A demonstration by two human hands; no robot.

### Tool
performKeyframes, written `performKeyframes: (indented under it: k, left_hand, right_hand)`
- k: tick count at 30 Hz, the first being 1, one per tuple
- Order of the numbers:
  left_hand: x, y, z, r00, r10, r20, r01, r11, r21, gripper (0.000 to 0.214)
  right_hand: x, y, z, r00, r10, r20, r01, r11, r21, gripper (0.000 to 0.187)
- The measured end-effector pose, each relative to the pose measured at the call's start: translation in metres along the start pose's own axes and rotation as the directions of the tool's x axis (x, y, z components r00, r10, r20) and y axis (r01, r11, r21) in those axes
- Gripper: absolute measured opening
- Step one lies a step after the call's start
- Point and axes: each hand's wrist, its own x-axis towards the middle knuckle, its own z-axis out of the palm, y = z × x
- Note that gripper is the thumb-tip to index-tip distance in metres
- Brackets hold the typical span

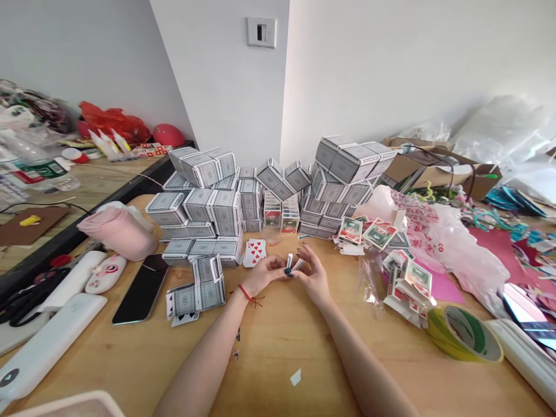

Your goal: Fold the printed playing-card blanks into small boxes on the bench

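Observation:
Both my hands meet over the middle of the wooden table [278, 341]. My left hand [266, 273], with a red string at the wrist, pinches a small white card or paper piece [290, 260]. My right hand [311, 272] also holds that piece, thumb and forefinger pinching it, the other fingers spread. A fan of red playing cards [254, 252] lies just beyond my left hand. Behind stands a wall of stacked card-pattern boxes [217, 202], with another pile [347, 168] to the right.
A black phone [141, 288], pink roll [119, 231] and white cases [47, 341] lie at left. At right are loose card packs [408, 278], a pink plastic bag [438, 231], a yellow-green tape roll [464, 335] and cardboard boxes [434, 165]. A paper scrap [296, 377] lies near me.

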Motion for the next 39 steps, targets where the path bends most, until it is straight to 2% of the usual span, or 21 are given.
performKeyframes:
  k: [4, 9, 14, 19, 26, 34, 39]
  left_hand:
    - [0.0, -0.006, 0.004, 0.996, 0.093, -0.014, -0.091, 0.993, 0.069, 0.025]
    - [0.0, -0.015, 0.01, 0.991, 0.129, -0.043, -0.125, 0.989, 0.081, 0.028]
    - [-0.003, -0.014, 0.016, 0.989, 0.148, -0.003, -0.146, 0.98, 0.133, 0.026]
    - [-0.006, -0.007, 0.019, 0.974, 0.223, 0.04, -0.224, 0.92, 0.322, 0.015]
    - [-0.007, -0.001, 0.022, 0.944, 0.329, 0.036, -0.277, 0.726, 0.629, 0.01]
    - [-0.008, -0.001, 0.026, 0.918, 0.393, 0.059, -0.323, 0.65, 0.688, 0.005]
    - [-0.007, -0.004, 0.026, 0.896, 0.44, 0.064, -0.344, 0.595, 0.726, 0.009]
  right_hand:
    - [0.005, -0.002, -0.007, 0.998, 0.066, 0.022, -0.068, 0.994, 0.086, 0.063]
    - [0.005, -0.012, -0.007, 0.987, 0.117, 0.11, -0.145, 0.944, 0.298, 0.069]
    - [0.003, -0.019, -0.005, 0.977, 0.132, 0.17, -0.192, 0.892, 0.409, 0.072]
    - [0.002, -0.023, -0.004, 0.961, 0.129, 0.246, -0.226, 0.879, 0.42, 0.077]
    - [0.002, -0.026, -0.004, 0.939, 0.111, 0.325, -0.246, 0.878, 0.41, 0.075]
    - [0.001, -0.025, -0.003, 0.936, 0.092, 0.338, -0.23, 0.889, 0.395, 0.072]
    - [-0.001, -0.029, 0.001, 0.943, 0.118, 0.311, -0.233, 0.902, 0.363, 0.058]
